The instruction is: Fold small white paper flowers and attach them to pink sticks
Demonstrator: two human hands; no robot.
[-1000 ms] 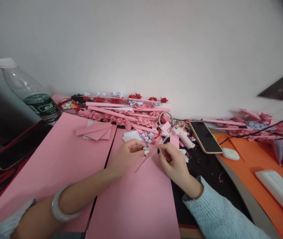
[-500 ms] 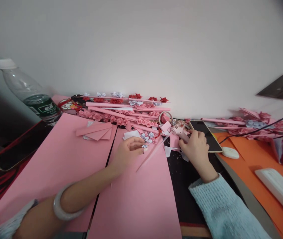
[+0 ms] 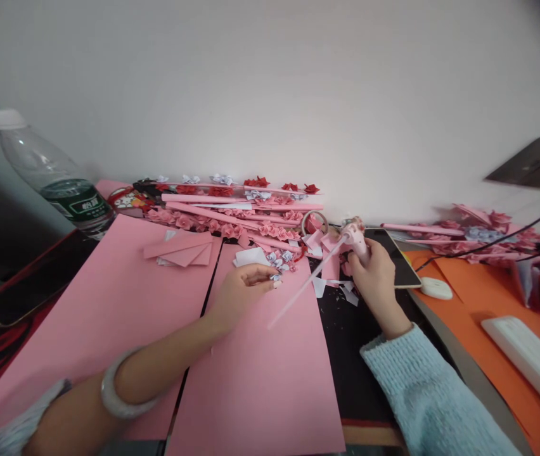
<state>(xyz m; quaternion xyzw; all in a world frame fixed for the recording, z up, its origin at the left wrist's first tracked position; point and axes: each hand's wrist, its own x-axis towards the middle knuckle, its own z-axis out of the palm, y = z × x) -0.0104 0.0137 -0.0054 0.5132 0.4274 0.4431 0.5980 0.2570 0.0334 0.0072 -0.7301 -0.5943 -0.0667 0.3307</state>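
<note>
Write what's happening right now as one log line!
left hand: pinching pale paper flower; right hand: gripping glue gun; glue stick: jutting over pink sheet; phone: partly behind right hand

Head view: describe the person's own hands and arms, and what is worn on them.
The left hand is gloveless, with a white thumbnail. A pale, smooth, rounded bangle circles that arm, below a pushed-up bluish knit sleeve. The right hand is gloveless too; its light blue, chunky knit sleeve reaches the wrist.

Plain pale wall (image 3: 270, 95) behind the desk (image 3: 373, 436), dimmer at far left, dark panel (image 3: 533, 166) at right.
</note>
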